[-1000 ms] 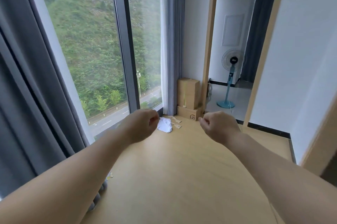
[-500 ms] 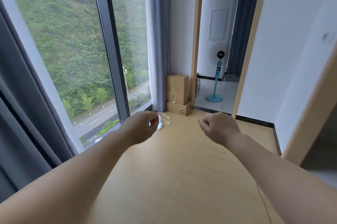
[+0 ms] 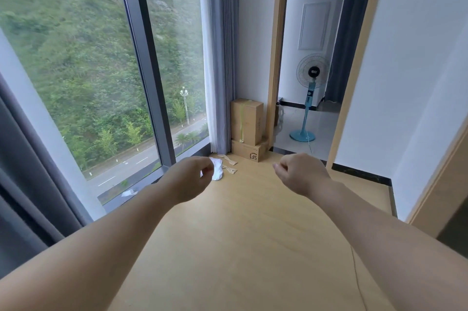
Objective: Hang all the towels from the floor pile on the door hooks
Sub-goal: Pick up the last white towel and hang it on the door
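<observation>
Both my arms stretch forward over the wooden floor [image 3: 240, 247]. My left hand [image 3: 188, 176] and my right hand [image 3: 300, 174] have curled fingers and hold nothing. A small white cloth [image 3: 218, 171] lies on the floor by the window, partly hidden behind my left hand. No door hooks show in this view.
Two stacked cardboard boxes [image 3: 247, 121] stand in the corner, with brown scraps [image 3: 229, 167] in front. An open doorway [image 3: 274, 57] leads to a room with a blue standing fan [image 3: 312, 75]. A grey curtain [image 3: 15, 184] hangs at left, and a wooden door frame [image 3: 438, 184] is at right.
The view has swung slightly right, bringing the right door frame into sight. Both hands keep the same curled pose in front of me.
</observation>
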The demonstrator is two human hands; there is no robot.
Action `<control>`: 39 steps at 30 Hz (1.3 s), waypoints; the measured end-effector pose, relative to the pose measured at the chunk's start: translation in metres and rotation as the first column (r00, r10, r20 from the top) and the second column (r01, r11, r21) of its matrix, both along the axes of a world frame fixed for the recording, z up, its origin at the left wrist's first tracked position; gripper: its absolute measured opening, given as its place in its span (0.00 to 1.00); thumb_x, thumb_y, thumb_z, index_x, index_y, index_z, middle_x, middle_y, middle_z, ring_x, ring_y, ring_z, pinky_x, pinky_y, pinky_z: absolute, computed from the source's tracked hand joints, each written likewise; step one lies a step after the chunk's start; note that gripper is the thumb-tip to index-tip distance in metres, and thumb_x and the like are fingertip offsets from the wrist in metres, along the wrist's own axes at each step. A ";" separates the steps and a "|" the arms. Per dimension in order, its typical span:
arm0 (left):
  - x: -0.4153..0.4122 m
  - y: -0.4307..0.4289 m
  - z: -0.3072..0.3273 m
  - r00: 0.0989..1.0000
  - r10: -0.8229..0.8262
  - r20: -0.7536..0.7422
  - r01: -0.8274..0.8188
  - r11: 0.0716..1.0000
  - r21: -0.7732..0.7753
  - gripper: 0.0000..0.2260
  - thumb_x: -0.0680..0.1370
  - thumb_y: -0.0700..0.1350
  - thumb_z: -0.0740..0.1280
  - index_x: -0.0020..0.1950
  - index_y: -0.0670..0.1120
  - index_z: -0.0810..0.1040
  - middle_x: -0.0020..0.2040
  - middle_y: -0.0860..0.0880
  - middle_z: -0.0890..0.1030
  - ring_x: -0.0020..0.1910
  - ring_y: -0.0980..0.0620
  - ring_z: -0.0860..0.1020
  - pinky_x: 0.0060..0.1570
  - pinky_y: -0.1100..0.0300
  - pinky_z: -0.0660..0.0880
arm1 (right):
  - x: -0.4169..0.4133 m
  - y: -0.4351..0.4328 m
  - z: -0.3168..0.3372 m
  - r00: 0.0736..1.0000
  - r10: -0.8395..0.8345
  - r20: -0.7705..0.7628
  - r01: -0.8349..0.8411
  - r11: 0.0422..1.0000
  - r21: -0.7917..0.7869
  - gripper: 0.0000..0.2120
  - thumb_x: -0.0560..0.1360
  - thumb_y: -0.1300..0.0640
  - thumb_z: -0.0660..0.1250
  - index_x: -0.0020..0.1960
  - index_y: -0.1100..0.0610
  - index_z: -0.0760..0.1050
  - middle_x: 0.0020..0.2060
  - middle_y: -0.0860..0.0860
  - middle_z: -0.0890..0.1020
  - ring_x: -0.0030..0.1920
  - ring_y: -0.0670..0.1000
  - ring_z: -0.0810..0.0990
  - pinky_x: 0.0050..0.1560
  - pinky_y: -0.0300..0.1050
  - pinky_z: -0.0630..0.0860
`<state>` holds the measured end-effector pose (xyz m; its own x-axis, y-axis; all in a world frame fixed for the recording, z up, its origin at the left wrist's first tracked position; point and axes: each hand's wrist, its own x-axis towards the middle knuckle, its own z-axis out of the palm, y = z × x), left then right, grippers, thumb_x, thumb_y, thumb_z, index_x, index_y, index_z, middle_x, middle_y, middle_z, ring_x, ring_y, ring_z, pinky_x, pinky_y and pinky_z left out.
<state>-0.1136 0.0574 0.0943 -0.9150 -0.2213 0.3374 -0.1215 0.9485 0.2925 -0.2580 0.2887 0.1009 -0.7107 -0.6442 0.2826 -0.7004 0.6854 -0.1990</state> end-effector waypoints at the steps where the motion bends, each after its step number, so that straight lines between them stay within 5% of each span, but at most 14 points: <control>1: -0.008 0.002 -0.002 1.000 0.010 0.003 -0.010 1.000 0.002 0.05 0.77 0.43 0.62 0.45 0.45 0.77 0.39 0.51 0.78 0.40 0.48 0.76 0.42 0.51 0.76 | -0.010 0.001 -0.001 1.000 0.010 0.007 -0.010 1.000 0.011 0.20 0.80 0.47 0.57 0.33 0.54 0.72 0.27 0.49 0.74 0.31 0.50 0.75 0.36 0.50 0.76; 13: -0.100 -0.029 -0.028 0.996 0.066 0.062 -0.068 0.997 0.029 0.05 0.77 0.45 0.62 0.47 0.48 0.78 0.41 0.53 0.79 0.41 0.51 0.76 0.43 0.55 0.76 | -0.107 -0.045 -0.020 0.998 0.038 0.049 -0.042 0.996 0.085 0.19 0.80 0.45 0.57 0.34 0.53 0.71 0.31 0.49 0.75 0.36 0.51 0.76 0.36 0.47 0.74; 25: -0.252 -0.178 -0.054 0.994 0.040 0.101 -0.047 0.997 0.067 0.05 0.77 0.44 0.61 0.45 0.50 0.76 0.42 0.55 0.77 0.41 0.52 0.74 0.43 0.56 0.75 | -0.247 -0.193 -0.039 0.997 0.038 0.069 -0.046 0.991 0.122 0.19 0.80 0.46 0.56 0.34 0.52 0.70 0.31 0.48 0.75 0.34 0.49 0.75 0.29 0.42 0.67; 29: -0.304 -0.235 -0.049 0.990 0.043 0.135 -0.049 0.998 0.041 0.05 0.78 0.43 0.61 0.44 0.52 0.74 0.41 0.55 0.76 0.41 0.51 0.74 0.41 0.58 0.72 | -0.293 -0.245 -0.041 0.994 0.029 0.102 -0.037 0.997 0.075 0.20 0.80 0.47 0.56 0.36 0.56 0.74 0.31 0.48 0.75 0.35 0.52 0.76 0.34 0.48 0.73; 39: -0.423 -0.304 -0.073 0.979 0.051 0.198 -0.067 0.995 0.078 0.05 0.77 0.43 0.61 0.47 0.48 0.77 0.44 0.52 0.78 0.42 0.51 0.75 0.43 0.56 0.75 | -0.419 -0.315 -0.075 0.990 0.048 0.135 -0.062 0.993 0.101 0.20 0.80 0.46 0.56 0.36 0.56 0.74 0.30 0.48 0.73 0.36 0.53 0.76 0.35 0.47 0.72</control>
